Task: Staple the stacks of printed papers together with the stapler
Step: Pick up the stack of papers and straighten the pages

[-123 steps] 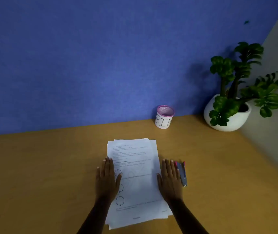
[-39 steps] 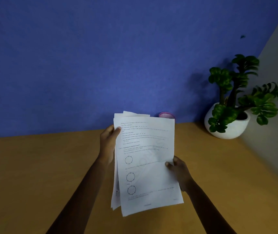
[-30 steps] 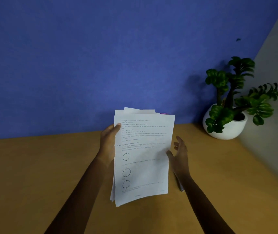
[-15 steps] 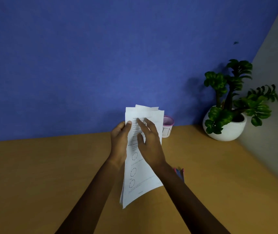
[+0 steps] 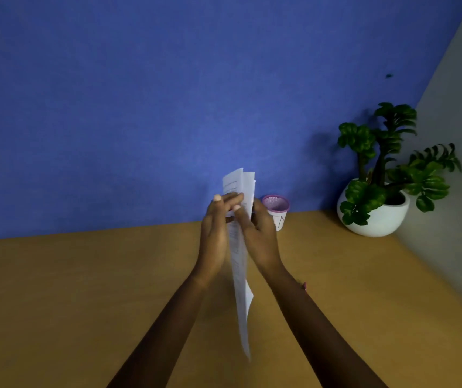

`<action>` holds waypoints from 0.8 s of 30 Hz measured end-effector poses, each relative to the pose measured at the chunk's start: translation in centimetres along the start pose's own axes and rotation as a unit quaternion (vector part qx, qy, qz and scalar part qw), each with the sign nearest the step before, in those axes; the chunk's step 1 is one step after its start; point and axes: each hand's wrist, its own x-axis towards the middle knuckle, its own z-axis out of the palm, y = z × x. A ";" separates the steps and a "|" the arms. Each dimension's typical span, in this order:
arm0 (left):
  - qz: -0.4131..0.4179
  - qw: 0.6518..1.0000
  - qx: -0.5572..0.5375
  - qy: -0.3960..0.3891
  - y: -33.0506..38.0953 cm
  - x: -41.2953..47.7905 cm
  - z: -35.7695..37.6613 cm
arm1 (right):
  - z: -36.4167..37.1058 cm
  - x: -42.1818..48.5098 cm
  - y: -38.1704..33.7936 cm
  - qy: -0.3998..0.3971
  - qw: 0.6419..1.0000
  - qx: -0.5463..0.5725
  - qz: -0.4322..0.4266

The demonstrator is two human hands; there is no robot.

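Together the left hand (image 5: pixel 213 236) and right hand (image 5: pixel 259 238) pinch the stack of papers (image 5: pixel 241 289) near its top, grip closed, holding it upright, edge-on, just before the mesh cup (image 5: pixel 276 205). Only pink mesh shows inside.

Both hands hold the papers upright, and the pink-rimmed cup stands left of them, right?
Not quite: the head view shows the pink-rimmed cup right of the papers, not left. The left hand and right hand do hold them upright.

Thin stack of white printed paper sheets (image 5: pixel 239 275): hangs upright, edge-on, above table's (image 5: pixel 84 289) middle, top fanned. Pink-ended stapler (image 5: pixel 304 285): mostly hidden.
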 end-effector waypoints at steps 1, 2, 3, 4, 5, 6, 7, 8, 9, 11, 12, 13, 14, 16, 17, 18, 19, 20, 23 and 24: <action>0.003 1.000 0.005 -0.009 0.2 0.1 0.0 | -0.4 0.2 -0.1 0.020 0.999 0.024 0.023; 0.007 1.000 0.011 -0.017 0.3 0.2 0.1 | -0.9 0.5 -0.3 0.034 0.997 0.051 0.049; 0.010 1.000 0.018 -0.022 0.4 0.2 0.0 | -1.4 0.6 -0.5 0.038 0.993 0.081 0.075; 0.015 0.999 0.028 -0.022 0.4 0.3 0.0 | -1.8 0.8 -0.7 0.036 0.988 0.114 0.097; 0.024 0.999 0.039 -0.019 0.6 0.3 0.0 | -2.2 0.9 -0.8 0.029 0.983 0.144 0.113; 0.035 0.998 0.046 -0.012 0.6 0.3 0.0 | -2.6 1.1 -0.9 0.023 0.979 0.162 0.124; 0.043 0.998 0.050 -0.003 0.6 0.4 -0.1 | -2.9 1.2 -1.0 0.019 0.976 0.170 0.133; 0.048 0.997 0.054 0.005 0.6 0.4 -0.1 | -3.0 1.3 -1.0 0.015 0.974 0.174 0.141; 0.051 0.997 0.061 0.008 0.6 0.4 -0.1 | -3.2 1.3 -1.1 0.010 0.972 0.182 0.149; 0.055 0.995 0.077 0.006 0.6 0.4 -0.1 | -3.3 1.4 -1.1 0.004 0.967 0.197 0.160; 0.059 0.995 0.086 0.004 0.6 0.4 -0.1 | -3.3 1.3 -1.1 0.002 0.967 0.200 0.160; 0.066 0.993 0.097 0.003 0.6 0.3 0.0 | -3.3 1.3 -1.1 0.000 0.968 0.196 0.155; 0.075 0.991 0.114 0.002 0.6 0.2 0.1 | -3.2 1.2 -1.0 0.000 0.972 0.184 0.145; 0.094 0.983 0.157 0.003 0.6 0.0 0.4 | -2.9 1.0 -1.0 0.008 0.985 0.140 0.102; 0.098 0.980 0.171 0.003 0.6 0.0 0.5 | -2.7 0.8 -1.0 0.013 0.992 0.106 0.071; 0.096 0.980 0.175 0.006 0.6 0.0 0.7 | -2.3 0.6 -1.0 0.017 0.997 0.065 0.038; 0.088 0.981 0.170 0.009 0.7 -0.1 0.9 | -2.0 0.4 -0.9 0.019 1.000 0.021 0.006; 0.080 0.984 0.160 0.013 0.8 -0.1 1.0 | -1.6 0.2 -0.8 0.020 0.999 -0.023 -0.023; 0.055 0.991 0.120 0.030 0.9 0.1 1.3 | -1.0 -0.3 -0.4 0.030 0.976 -0.170 -0.135; 0.037 0.993 0.107 0.042 0.9 0.3 1.3 | -0.9 -0.4 -0.3 0.027 0.964 -0.207 -0.167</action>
